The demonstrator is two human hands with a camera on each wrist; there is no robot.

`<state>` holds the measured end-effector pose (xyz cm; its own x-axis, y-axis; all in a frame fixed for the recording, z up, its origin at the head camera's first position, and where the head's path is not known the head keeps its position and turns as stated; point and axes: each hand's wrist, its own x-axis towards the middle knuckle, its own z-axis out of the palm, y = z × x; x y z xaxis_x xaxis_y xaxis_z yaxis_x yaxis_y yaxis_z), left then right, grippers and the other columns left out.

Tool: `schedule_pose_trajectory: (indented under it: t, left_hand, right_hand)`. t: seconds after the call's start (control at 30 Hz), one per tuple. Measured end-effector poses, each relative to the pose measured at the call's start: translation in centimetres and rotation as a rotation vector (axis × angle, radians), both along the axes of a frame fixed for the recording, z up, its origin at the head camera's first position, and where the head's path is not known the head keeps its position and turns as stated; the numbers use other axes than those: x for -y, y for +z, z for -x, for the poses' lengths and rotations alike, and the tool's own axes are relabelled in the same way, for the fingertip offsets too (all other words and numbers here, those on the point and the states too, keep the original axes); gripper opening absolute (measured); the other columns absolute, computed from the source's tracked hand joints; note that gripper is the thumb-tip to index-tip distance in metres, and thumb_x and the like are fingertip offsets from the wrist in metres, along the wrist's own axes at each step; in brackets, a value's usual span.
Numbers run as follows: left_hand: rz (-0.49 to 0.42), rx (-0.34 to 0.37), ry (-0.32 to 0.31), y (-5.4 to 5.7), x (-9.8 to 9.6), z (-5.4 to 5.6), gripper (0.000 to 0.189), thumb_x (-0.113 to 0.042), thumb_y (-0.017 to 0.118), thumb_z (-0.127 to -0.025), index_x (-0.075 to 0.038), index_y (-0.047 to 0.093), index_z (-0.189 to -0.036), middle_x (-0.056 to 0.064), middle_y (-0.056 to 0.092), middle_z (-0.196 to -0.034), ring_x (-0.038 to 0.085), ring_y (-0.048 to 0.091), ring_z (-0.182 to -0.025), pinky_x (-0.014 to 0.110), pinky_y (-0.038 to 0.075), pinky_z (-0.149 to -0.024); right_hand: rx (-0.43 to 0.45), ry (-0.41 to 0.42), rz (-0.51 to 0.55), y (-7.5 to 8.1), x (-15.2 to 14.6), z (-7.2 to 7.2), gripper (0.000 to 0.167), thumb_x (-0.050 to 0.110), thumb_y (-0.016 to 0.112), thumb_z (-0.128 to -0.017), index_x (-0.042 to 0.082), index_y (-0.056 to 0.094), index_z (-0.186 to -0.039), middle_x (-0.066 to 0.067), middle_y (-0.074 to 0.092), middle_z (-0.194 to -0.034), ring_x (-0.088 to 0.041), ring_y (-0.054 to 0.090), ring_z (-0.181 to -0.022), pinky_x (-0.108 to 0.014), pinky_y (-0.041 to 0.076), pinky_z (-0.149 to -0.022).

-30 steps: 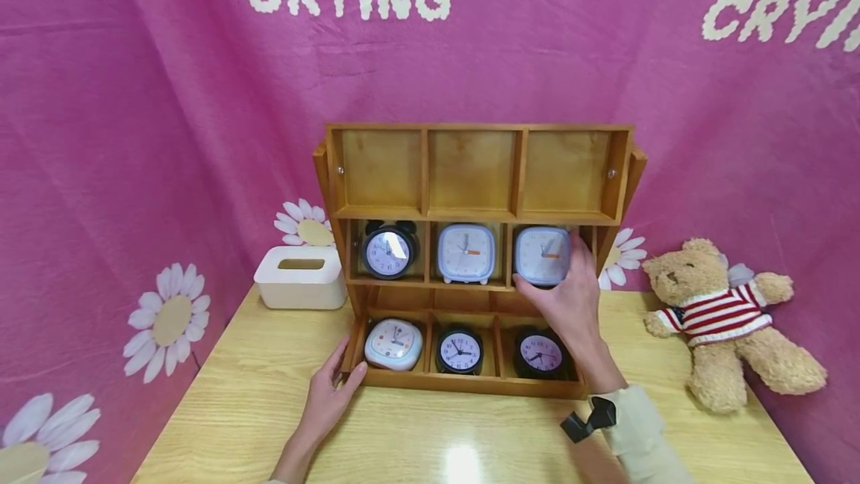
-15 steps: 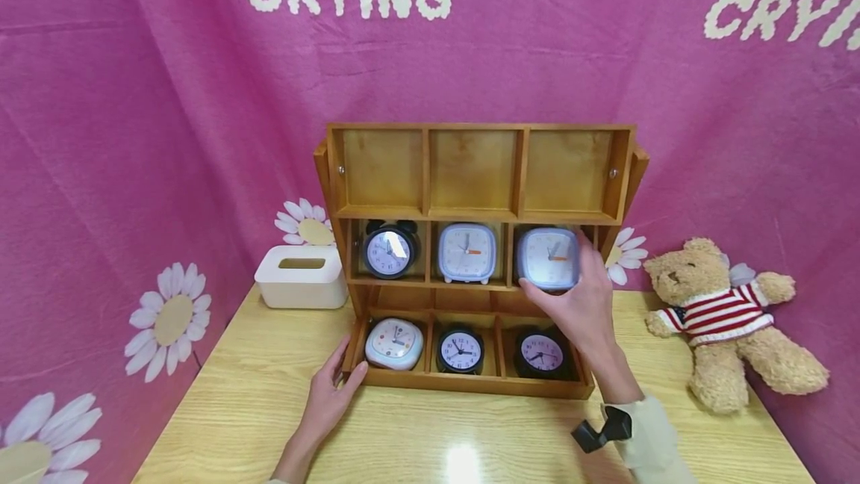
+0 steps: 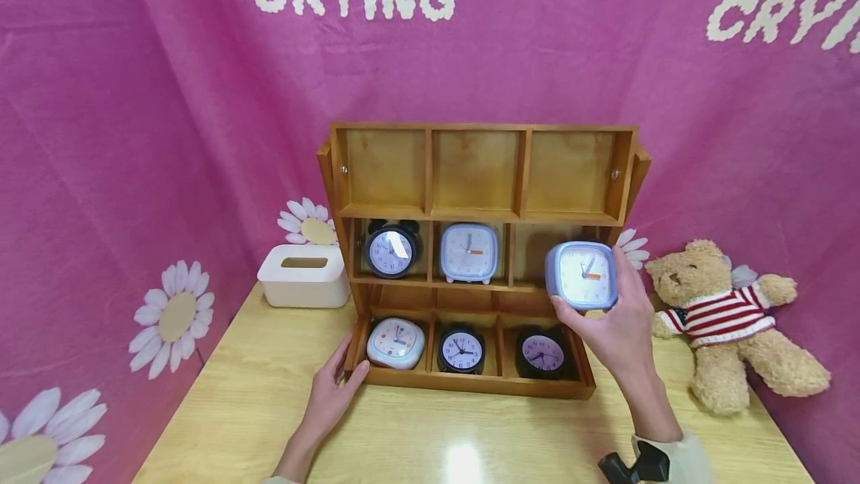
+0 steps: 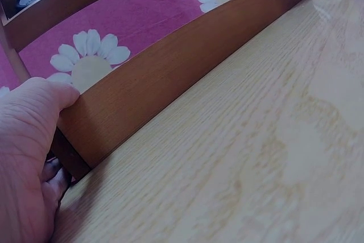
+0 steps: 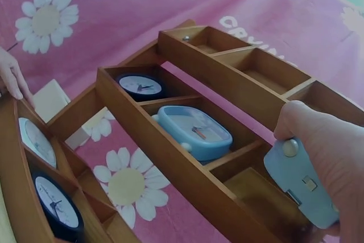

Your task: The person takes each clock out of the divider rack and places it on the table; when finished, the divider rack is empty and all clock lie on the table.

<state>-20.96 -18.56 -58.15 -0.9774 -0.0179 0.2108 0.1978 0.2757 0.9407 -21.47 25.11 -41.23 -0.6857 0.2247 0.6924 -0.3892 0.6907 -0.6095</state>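
My right hand [image 3: 621,331] pinches a light-blue square alarm clock [image 3: 583,275] between thumb and fingers, in front of the right end of the middle row of a wooden display shelf [image 3: 480,388]. In the right wrist view the clock's underside [image 5: 304,186] shows, with a small round foot. Down at the front left corner, my left hand [image 3: 329,391] grips the shelf, thumb over the front board [image 4: 170,64] and fingers at its side. A matching blue clock [image 3: 469,252] and a black twin-bell clock [image 3: 391,251] stand in the middle row.
The bottom row holds a white-and-blue clock [image 3: 395,343] and two black round clocks, one in the centre [image 3: 460,350] and one at right [image 3: 540,354]. A white tissue box [image 3: 302,278] stands left of the shelf; a teddy bear [image 3: 722,320] sits right.
The right hand has drawn the blue clock out of its middle-row right compartment, toward the front and right. The left hand has stayed at the shelf corner.
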Motion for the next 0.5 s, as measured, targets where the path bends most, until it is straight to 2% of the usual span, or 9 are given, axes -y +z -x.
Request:
schedule_pose_trajectory:
  t: [0.07,0.17,0.27,0.4,0.5]
  left_hand:
    - [0.001,-0.001,0.002,0.0,0.0,0.0,0.068,-0.022,0.07,-0.102,-0.005,0.039,-0.161,0.023,0.038,-0.163,0.038,0.039,-0.148,0.054,0.032,-0.118]
    - [0.009,-0.012,0.004,0.2,-0.1,0.0,0.068,-0.022,0.07,-0.102,-0.003,0.039,-0.16,0.024,0.038,-0.162,0.04,0.039,-0.147,0.056,0.033,-0.118]
    - [0.015,-0.021,0.01,0.3,-0.2,-0.1,0.068,-0.021,0.07,-0.102,-0.002,0.039,-0.16,0.026,0.039,-0.161,0.042,0.039,-0.147,0.057,0.033,-0.117]
    - [0.022,-0.02,0.016,0.3,-0.3,-0.2,0.068,-0.021,0.07,-0.102,-0.001,0.04,-0.159,0.028,0.039,-0.16,0.043,0.039,-0.146,0.058,0.034,-0.116]
    - [0.023,-0.015,0.018,0.3,-0.3,-0.2,0.068,-0.021,0.07,-0.102,-0.001,0.04,-0.159,0.028,0.039,-0.159,0.044,0.041,-0.145,0.058,0.034,-0.116]
  right_hand:
    - [-0.008,-0.016,0.005,-0.4,-0.5,-0.7,0.109,0.021,0.096,-0.061,0.0,0.045,-0.155,-0.028,0.056,-0.145,-0.042,0.055,-0.126,-0.034,0.045,-0.103]
    - [-0.013,-0.046,0.019,-0.9,-1.4,-1.7,0.108,0.019,0.096,-0.06,0.002,0.046,-0.155,-0.027,0.057,-0.144,-0.043,0.055,-0.126,-0.03,0.041,-0.102]
    - [0.015,-0.086,0.035,-1.5,-2.4,-2.7,0.11,0.018,0.095,-0.059,0.005,0.046,-0.156,-0.027,0.056,-0.146,-0.044,0.054,-0.128,-0.037,0.042,-0.105]
    - [0.075,-0.131,0.05,-2.6,-3.9,-3.3,0.111,0.018,0.095,-0.06,0.007,0.044,-0.158,-0.028,0.054,-0.148,-0.046,0.053,-0.13,-0.041,0.041,-0.109]
    - [0.135,-0.148,0.059,-3.5,-4.9,-3.3,0.114,0.018,0.094,-0.061,0.008,0.04,-0.161,-0.029,0.051,-0.151,-0.049,0.05,-0.133,-0.058,0.039,-0.112]
